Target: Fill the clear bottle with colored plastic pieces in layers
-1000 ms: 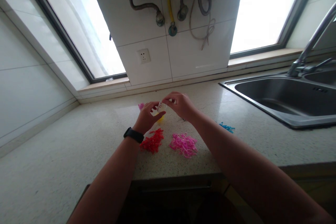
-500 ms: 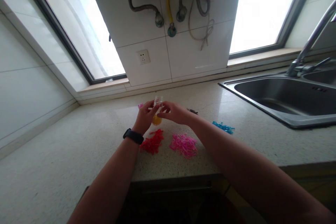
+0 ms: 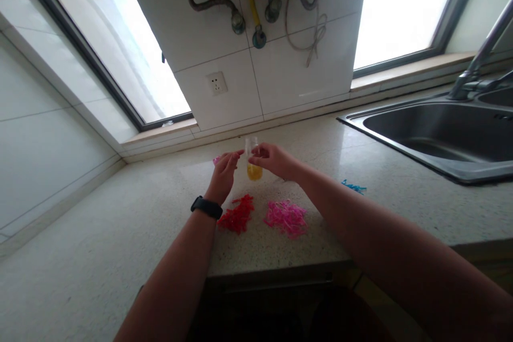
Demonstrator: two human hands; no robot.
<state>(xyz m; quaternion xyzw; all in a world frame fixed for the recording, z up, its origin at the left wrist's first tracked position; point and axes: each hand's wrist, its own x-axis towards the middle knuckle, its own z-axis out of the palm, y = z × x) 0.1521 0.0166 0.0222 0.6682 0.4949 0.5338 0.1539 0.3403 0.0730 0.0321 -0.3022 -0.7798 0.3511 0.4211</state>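
A clear bottle [image 3: 251, 145] with yellow pieces [image 3: 254, 172] in its lower part stands upright at the middle of the counter. My right hand [image 3: 274, 159] grips it from the right side with thumb and fingers. Just left of the bottle, my left hand [image 3: 225, 168] has its fingers stretched out and seems to hold nothing; a black band circles that wrist. Nearer to me lie a pile of red pieces [image 3: 237, 215] and a pile of pink strips [image 3: 285, 218]. Something pink [image 3: 217, 160] shows partly behind my left hand.
Right of my right forearm lie a few blue strips [image 3: 353, 187], partly hidden by the arm. A steel sink [image 3: 412, 133] with a tap [image 3: 467, 83] is set into the counter [image 3: 120, 224] at right. The tiled wall behind carries a socket [image 3: 217, 83] and hoses.
My left hand has come off the bottle and sits apart at its left. The bottle has shifted slightly right with my right hand. The dark pieces are now hidden by my right arm.
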